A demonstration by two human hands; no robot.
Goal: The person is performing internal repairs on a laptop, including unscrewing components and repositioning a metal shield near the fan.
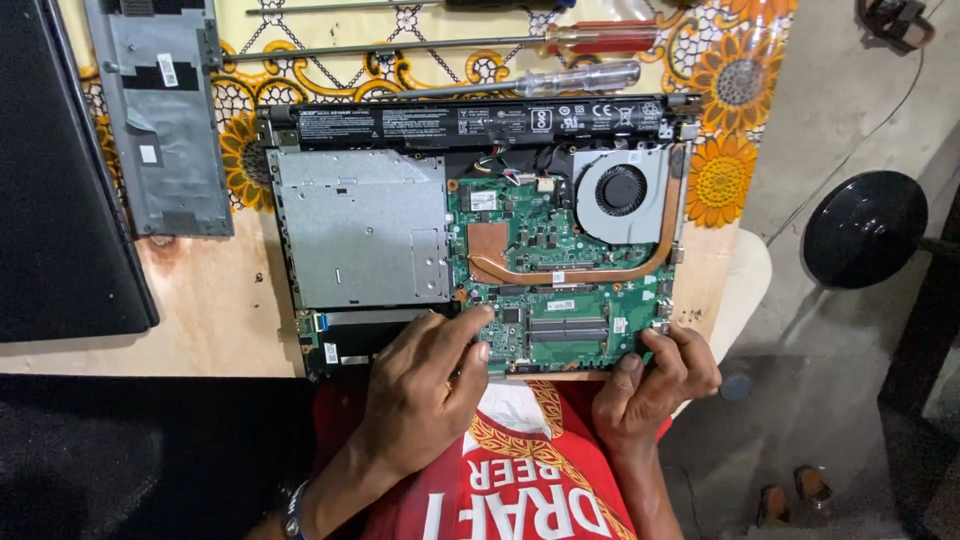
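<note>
Laptop [470, 240] lies open on the wooden table [200, 310], bottom cover off, its near edge just at the table edge in front of the person. Green circuit board [560, 290] fills the right half, w/ a round black fan [620, 190] at the upper right and a copper pipe [570, 272] curving below it. Grey metal drive [360, 230] sits in the left half, and a long black battery [480, 122] runs along the far edge.

Left hand [420, 385] rests on the near part of the laptop, fingers bent, index fingertip touching the board near its left-center; it holds nothing that I can see. Right hand [655, 380] grips the near right corner of the laptop, fingers curled over the edge of the board. The two hands are apart, one at each side of the near edge.

Behind the laptop, three screwdrivers [590, 40] lie on a flowered cloth [740, 90]. Removed grey cover panel [165, 120] lies at the left, and next to it a dark flat lid [60, 180]. On the floor at the right stands a round black base [865, 228].
</note>
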